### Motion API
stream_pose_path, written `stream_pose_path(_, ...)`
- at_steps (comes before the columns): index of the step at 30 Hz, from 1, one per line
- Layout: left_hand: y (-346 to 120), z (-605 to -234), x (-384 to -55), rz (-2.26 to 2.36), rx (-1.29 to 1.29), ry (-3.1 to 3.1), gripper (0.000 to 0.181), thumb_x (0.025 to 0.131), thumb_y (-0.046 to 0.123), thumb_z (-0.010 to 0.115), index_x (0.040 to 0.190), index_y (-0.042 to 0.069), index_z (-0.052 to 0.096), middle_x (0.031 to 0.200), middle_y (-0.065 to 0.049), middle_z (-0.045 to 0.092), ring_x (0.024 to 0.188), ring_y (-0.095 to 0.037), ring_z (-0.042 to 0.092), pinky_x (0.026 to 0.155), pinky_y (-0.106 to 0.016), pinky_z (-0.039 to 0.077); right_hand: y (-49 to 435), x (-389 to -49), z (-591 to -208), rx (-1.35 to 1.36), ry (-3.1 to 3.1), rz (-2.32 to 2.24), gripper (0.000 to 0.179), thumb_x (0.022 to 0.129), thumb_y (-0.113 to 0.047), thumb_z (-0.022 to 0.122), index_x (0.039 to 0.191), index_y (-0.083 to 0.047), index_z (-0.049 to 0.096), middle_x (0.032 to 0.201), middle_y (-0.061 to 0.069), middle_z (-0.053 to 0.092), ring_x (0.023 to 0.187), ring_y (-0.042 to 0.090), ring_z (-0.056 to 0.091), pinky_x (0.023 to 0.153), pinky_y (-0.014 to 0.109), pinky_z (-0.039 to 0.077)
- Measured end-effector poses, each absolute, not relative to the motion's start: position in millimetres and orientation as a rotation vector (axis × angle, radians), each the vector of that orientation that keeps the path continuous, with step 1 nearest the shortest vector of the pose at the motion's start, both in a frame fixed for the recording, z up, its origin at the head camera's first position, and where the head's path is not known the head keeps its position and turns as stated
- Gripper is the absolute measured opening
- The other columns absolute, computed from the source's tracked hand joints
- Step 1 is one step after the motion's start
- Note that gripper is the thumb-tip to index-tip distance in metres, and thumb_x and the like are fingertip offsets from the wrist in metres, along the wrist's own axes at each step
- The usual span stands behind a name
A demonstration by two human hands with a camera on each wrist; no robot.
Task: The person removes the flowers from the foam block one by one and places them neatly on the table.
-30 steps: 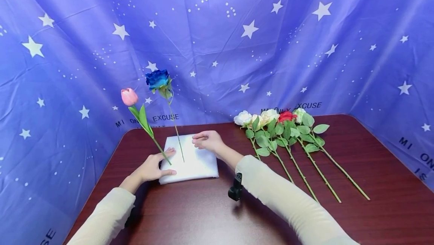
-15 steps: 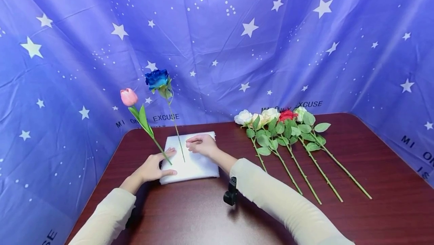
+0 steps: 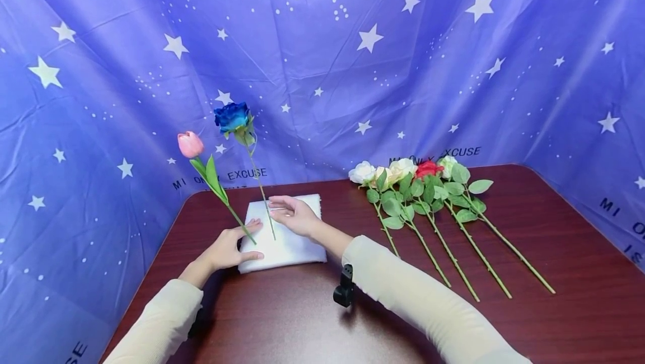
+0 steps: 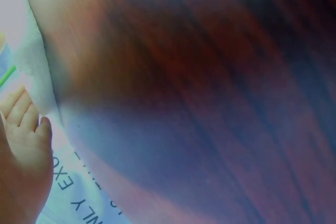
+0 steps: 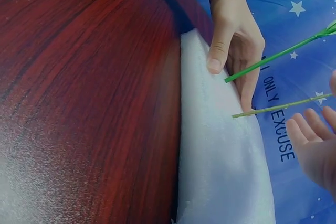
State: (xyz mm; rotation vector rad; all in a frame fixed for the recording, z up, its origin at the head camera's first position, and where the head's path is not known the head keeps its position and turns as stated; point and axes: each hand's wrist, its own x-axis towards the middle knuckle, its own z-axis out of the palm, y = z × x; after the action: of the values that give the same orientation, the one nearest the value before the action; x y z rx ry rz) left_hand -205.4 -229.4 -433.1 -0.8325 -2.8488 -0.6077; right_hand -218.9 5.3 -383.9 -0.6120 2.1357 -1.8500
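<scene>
A white foam block [image 3: 297,249] lies on the table. A pink tulip [image 3: 190,144] and a blue rose [image 3: 233,117] both stand in it, the tulip leaning left. My left hand [image 3: 224,249] rests on the block's left side, thumb along the front and fingers behind the tulip stem. My right hand [image 3: 296,217] hovers over the block beside the blue rose's stem, thumb and fingers apart. In the right wrist view, the rose stem [image 5: 278,107] runs towards the gap between this hand's thumb and fingers. The left wrist view catches only part of the left hand [image 4: 26,161].
Right of the block, several cut roses, white, cream and red [image 3: 428,170], lie in a row on the dark red wooden table [image 3: 282,319], stems pointing to the front right. Blue star-printed cloth [image 3: 322,73] hangs behind and at both sides.
My right hand has moved left across the foam block to the blue rose's stem, and its fingers have spread from a closer pinch. The left hand stays in place.
</scene>
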Motion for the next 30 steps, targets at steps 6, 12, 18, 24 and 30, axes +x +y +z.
stream_pose_path(6, -228.9, -431.6, -206.4, -0.598, -0.825, -2.858, 0.073, 0.073, 0.041, 0.080, 0.134, 0.008, 0.057, 0.137, -0.017, 0.056, 0.125, -0.034, 0.057, 0.100, -0.049, 0.048, 10.3, -219.4, -378.9, -0.721, 2.060, -1.810, 0.054, 0.095, -0.014, 0.059, 0.146, -0.009, 0.040, 0.143, 0.018, 0.051, 0.132, 0.030, 0.050, 0.111, 0.037, 0.043)
stream_pose_path(12, -227.9, -430.6, -207.3, -0.623, -0.835, -2.876, 0.072, 0.075, 0.039, 0.079, 0.134, 0.006, 0.056, 0.140, -0.017, 0.055, 0.127, -0.034, 0.054, 0.103, -0.050, 0.046, 13.4, -217.3, -378.9, -0.662, 2.115, -1.775, 0.045, 0.094, -0.019, 0.061, 0.137, -0.010, 0.052, 0.130, 0.015, 0.062, 0.121, 0.026, 0.059, 0.103, 0.034, 0.048)
stream_pose_path(18, -227.6, -430.7, -206.5, -0.613, -0.819, -2.886, 0.073, 0.075, 0.040, 0.079, 0.135, 0.006, 0.056, 0.140, -0.015, 0.055, 0.127, -0.034, 0.055, 0.103, -0.050, 0.046, 13.4, -216.0, -379.6, -0.652, 2.155, -1.755, 0.036, 0.093, -0.018, 0.063, 0.126, -0.004, 0.060, 0.121, 0.016, 0.066, 0.108, 0.019, 0.064, 0.092, 0.023, 0.051)
stream_pose_path(24, -227.3, -431.4, -206.5, -0.624, -0.816, -2.897, 0.075, 0.075, 0.039, 0.079, 0.136, 0.005, 0.054, 0.141, -0.015, 0.054, 0.130, -0.032, 0.053, 0.104, -0.050, 0.045, 13.8, -215.1, -380.8, -0.641, 2.201, -1.792, 0.025, 0.089, -0.016, 0.068, 0.110, -0.002, 0.068, 0.111, 0.017, 0.071, 0.089, 0.002, 0.064, 0.084, 0.018, 0.052)
stream_pose_path(30, -227.6, -431.3, -205.0, -0.646, -0.787, -2.921, 0.075, 0.075, 0.040, 0.079, 0.137, 0.007, 0.053, 0.143, -0.013, 0.052, 0.132, -0.031, 0.050, 0.107, -0.050, 0.042, 15.8, -215.4, -382.2, -0.669, 2.117, -1.946, 0.022, 0.087, -0.006, 0.068, 0.105, 0.007, 0.066, 0.105, 0.026, 0.069, 0.080, -0.002, 0.065, 0.083, 0.025, 0.058)
